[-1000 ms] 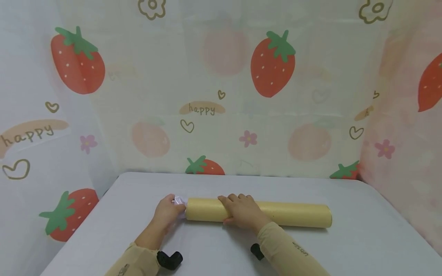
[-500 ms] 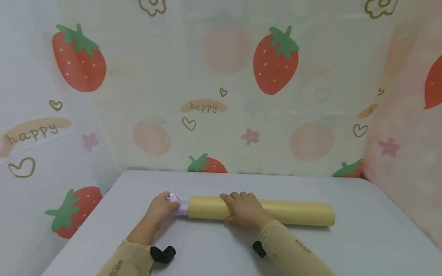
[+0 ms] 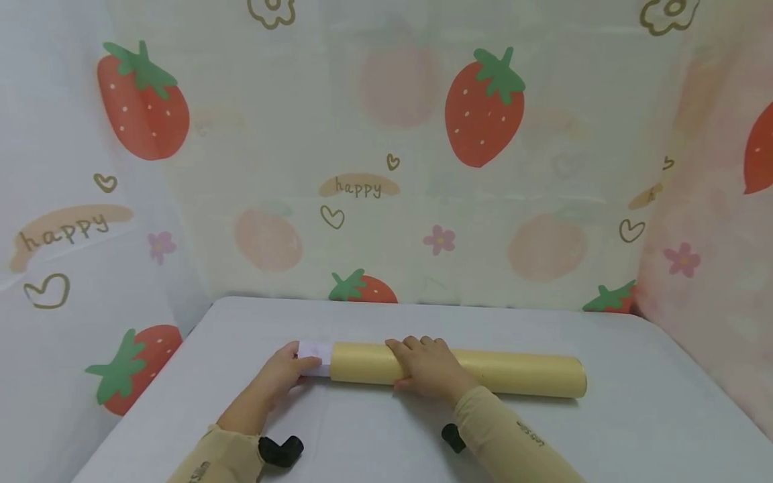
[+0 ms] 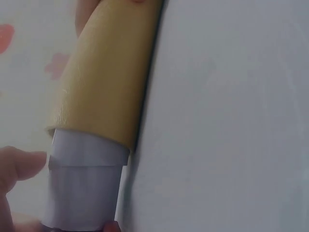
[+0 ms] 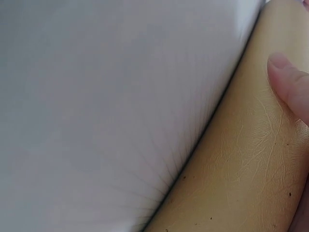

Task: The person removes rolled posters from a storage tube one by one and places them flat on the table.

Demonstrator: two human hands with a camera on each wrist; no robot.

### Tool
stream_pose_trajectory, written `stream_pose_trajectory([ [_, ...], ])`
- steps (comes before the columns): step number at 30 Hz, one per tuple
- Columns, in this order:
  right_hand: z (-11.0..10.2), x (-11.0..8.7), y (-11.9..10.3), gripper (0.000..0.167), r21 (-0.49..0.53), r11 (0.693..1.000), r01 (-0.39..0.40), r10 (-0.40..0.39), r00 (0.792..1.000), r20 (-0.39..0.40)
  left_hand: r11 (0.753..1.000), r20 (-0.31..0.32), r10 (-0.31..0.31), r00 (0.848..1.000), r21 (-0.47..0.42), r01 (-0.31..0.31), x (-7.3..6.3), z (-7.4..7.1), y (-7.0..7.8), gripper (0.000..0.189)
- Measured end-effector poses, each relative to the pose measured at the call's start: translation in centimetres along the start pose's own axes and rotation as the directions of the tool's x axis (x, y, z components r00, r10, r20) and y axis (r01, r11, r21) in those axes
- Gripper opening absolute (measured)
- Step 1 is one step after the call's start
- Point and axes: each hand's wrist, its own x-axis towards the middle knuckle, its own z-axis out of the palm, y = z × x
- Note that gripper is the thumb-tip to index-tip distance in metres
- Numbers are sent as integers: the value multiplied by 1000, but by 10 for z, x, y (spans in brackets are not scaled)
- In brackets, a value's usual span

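Observation:
A long tan-yellow cardboard tube (image 3: pixel 513 372) lies crosswise on the white table. Out of its left end sticks a pale lilac-white paper roll (image 3: pixel 317 349), narrower than the tube. My left hand (image 3: pixel 274 377) holds the roll's outer end between thumb and fingers. In the left wrist view an overlapping edge crosses the paper roll (image 4: pixel 84 193) close to the tube's mouth, with fingertips at its lower end. My right hand (image 3: pixel 431 369) grips the tube left of its middle, fingers over the top and thumb on the near side. Creases and dark specks mark the tube (image 5: pixel 241 159) in the right wrist view.
The white table (image 3: pixel 362 429) reaches back to a fabric wall (image 3: pixel 386 147) printed with strawberries, hearts and flowers. More printed fabric hangs at both sides. A black wrist mount (image 3: pixel 280 452) sits beside the left sleeve, another (image 3: pixel 453 437) beside the right.
My left hand has moved a little left, drawing more of the paper roll out of the tube. Its thumb now lies along the roll. My right hand keeps its hold on the tube.

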Motion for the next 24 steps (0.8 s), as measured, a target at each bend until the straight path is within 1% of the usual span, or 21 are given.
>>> stream_pose_trajectory([
  [3,1,0,1,73,-2,1000,0,0,1000,-3,999,7,6,1000,-44,-5,1,5,1,42],
  [7,1,0,1,73,-8,1000,8,-8,1000,-11,997,-18,-3,1000,-77,2,1,9,2,46],
  [12,0,0,0,73,-5,1000,10,-10,1000,-12,997,-38,-10,999,-72,7,1,10,3,48],
  [16,-1,-1,1,73,-11,1000,20,-20,1000,-18,997,-54,-10,998,-72,6,2,9,2,45],
  [20,0,0,3,74,-11,1000,28,-28,999,-19,997,-64,10,998,-81,-15,4,8,0,41],
  [24,0,0,3,75,-7,1000,30,-30,999,-9,996,-74,31,997,-84,-37,4,9,0,40],
])
